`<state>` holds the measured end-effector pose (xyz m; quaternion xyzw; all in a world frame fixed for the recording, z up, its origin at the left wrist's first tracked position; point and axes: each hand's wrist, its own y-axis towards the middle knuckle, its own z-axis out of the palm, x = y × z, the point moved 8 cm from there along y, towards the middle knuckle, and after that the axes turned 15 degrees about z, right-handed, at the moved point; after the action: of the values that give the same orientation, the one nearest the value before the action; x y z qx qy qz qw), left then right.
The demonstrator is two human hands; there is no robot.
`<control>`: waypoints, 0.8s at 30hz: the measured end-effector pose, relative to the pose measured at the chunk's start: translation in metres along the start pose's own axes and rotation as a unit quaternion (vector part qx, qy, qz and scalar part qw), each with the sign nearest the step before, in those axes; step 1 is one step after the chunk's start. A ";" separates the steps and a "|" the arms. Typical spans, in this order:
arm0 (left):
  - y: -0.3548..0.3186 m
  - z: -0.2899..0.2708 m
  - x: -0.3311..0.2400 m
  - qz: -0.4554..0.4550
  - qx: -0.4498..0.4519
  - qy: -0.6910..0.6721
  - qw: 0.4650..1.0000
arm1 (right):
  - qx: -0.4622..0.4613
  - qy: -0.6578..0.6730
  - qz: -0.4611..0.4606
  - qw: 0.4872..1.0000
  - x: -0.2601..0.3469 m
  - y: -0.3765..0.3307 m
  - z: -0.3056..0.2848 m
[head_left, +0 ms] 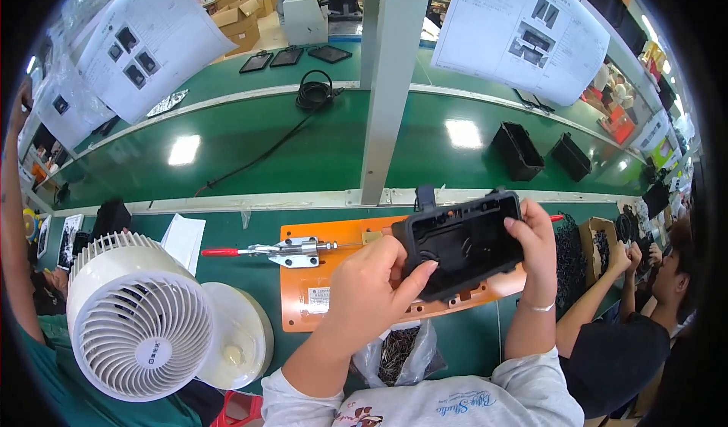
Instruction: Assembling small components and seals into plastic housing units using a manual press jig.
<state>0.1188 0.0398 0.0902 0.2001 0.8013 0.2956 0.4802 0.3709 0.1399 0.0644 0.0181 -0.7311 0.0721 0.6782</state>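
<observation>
Between my two hands is a black plastic box (pixel 474 249), open side toward me, tilted above an orange fixture plate (pixel 299 306). My left hand (pixel 379 275) grips its left end, with the thumb over the near rim. My right hand (pixel 535 237) clasps the right end, thumb on the inner edge. A small tab stands up from the box's far left corner. On the plate's left side sits a metal toggle clamp (pixel 303 251) with a red handle. Below the box, nearer me, lies a clear plastic bag (pixel 398 351) of thin dark pins or screws.
A white fan (pixel 144 336) stands at the left. Two black boxes (pixel 518 152) and a coiled black cable (pixel 312 93) lie on the green belt behind a metal post (pixel 385 86). At right, a co-worker (pixel 622 336) works near a cardboard box (pixel 599 249) and a dark heap of parts.
</observation>
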 end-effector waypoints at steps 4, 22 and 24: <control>0.006 0.002 -0.002 0.017 0.012 -0.025 0.999 | -0.064 -0.012 0.045 0.997 -0.002 0.066 -0.043; 0.006 0.004 0.008 -0.001 0.045 -0.009 0.999 | -0.214 -0.671 0.230 0.671 -0.056 0.186 -0.148; 0.006 0.003 0.007 -0.002 0.050 -0.011 0.999 | -0.144 -0.701 0.266 0.646 -0.079 0.190 -0.165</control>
<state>0.1183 0.0491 0.0881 0.2255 0.8099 0.2521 0.4793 0.5168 0.3440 -0.0181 -0.2297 -0.9628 0.1092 -0.0907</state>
